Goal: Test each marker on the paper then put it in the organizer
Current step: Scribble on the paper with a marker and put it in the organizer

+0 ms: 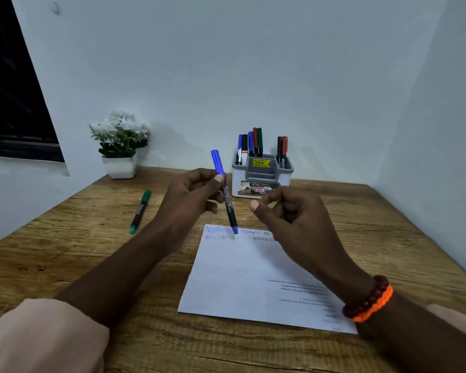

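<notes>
Left hand (193, 196): fingers and thumb curled round the blue marker (224, 192), pinching it near the middle of the barrel, a grip suited to carrying rather than writing.
Blue marker: tilted, blue cap end up and toward the organizer, lower blue end hanging just above the scribbles; whether that end is bare tip or capped is too small to tell.
Right hand (285, 211): fingers loosely curled, thumb forward, holding nothing that shows; it hovers just beside the marker's lower half, apart from it.
Paper (242, 281): lies flat on the table under both forearms, with two rows of zigzag test marks along its far edge, placed close so each marker can be tried without reaching.
Step judged: the blue zigzag at the top left suggests this marker is tested and is due for the organizer.
Organizer (261, 175): grey and white, against the wall beyond the hands, with several markers standing upright in its left and right compartments.
Green marker (141, 211): lies on the table well to the left, untouched, likely still to be tested.
Table (65, 251): wooden, with a potted white plant (120, 144) in the far left corner.
</notes>
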